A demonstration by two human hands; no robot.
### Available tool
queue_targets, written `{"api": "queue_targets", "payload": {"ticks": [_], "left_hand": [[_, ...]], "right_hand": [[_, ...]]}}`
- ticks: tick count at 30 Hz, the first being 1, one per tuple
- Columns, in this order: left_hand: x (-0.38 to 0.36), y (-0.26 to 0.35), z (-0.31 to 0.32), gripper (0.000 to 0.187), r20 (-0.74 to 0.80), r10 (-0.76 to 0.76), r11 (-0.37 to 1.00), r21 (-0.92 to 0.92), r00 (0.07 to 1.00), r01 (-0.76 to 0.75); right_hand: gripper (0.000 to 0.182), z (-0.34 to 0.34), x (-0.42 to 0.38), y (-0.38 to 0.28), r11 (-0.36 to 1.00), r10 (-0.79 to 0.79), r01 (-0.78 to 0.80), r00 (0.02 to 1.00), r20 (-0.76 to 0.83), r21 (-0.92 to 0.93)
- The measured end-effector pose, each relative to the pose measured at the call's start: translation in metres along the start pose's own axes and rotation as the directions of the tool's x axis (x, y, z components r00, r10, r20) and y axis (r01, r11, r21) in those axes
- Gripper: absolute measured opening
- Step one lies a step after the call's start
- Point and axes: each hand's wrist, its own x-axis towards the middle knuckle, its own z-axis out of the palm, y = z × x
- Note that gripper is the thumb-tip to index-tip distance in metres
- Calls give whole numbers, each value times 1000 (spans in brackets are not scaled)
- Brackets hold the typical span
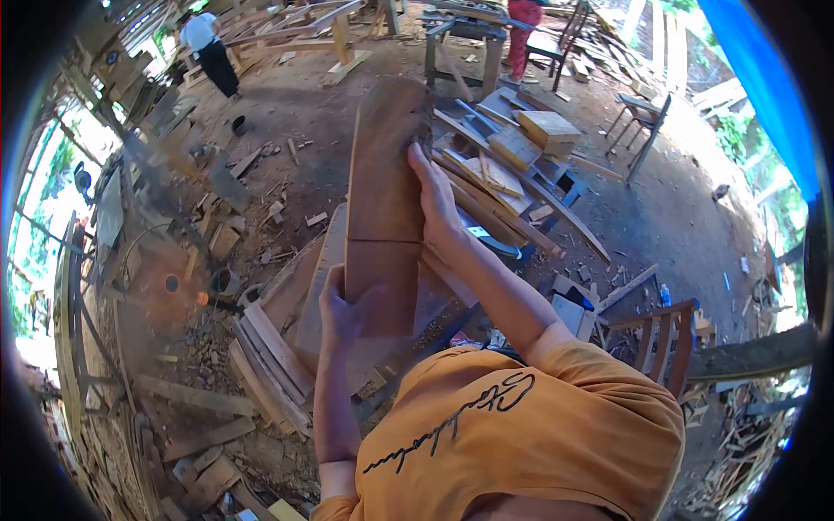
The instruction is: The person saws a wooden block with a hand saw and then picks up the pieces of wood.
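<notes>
A long brown wooden board (387,165) is held up in front of me, its far end pointing away. A dark line crosses its width in the lower part. My left hand (343,308) grips the near left edge, with the thumb over the face, slightly blurred. My right hand (437,204) grips the right edge farther up, thumb along the side and the other fingers hidden behind the wood. Beneath the board lies a broad, pale wooden plank (321,295), partly covered by it. Curved wooden pieces (274,347) are stacked beside my left forearm.
A blurred round orange-brown disc (172,284) stands on the left. Wooden blocks (547,130) and planks are piled to the right. A wooden chair (665,343) is near my right side. Scraps litter the dirt floor. One person (204,43) is at the far left, another (521,39) behind a workbench (466,43).
</notes>
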Motion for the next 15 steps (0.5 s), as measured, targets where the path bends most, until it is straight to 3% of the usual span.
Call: {"api": "queue_targets", "payload": {"ticks": [4,10,12,13,15], "left_hand": [[1,-7,3,47,16,44,993,-110,999,-42],[1,-32,3,41,-32,126,969,-210,992,-130],[1,-49,2,41,-32,33,960,-278,999,-40],[0,-60,-1,41,-23,-56,942,-333,998,46],[-1,-97,-10,42,-54,-115,941,-326,992,91]], "right_hand": [[50,7,-8,-8,994,-66,63,998,-25,-89],[57,8,0,2,985,-43,54,997,71,-162],[60,2,7,18,892,-58,68,998,37,-447],[60,-7,11,31,888,-42,59,998,47,-456],[59,-47,28,53,657,37,16,998,53,-754]]}}
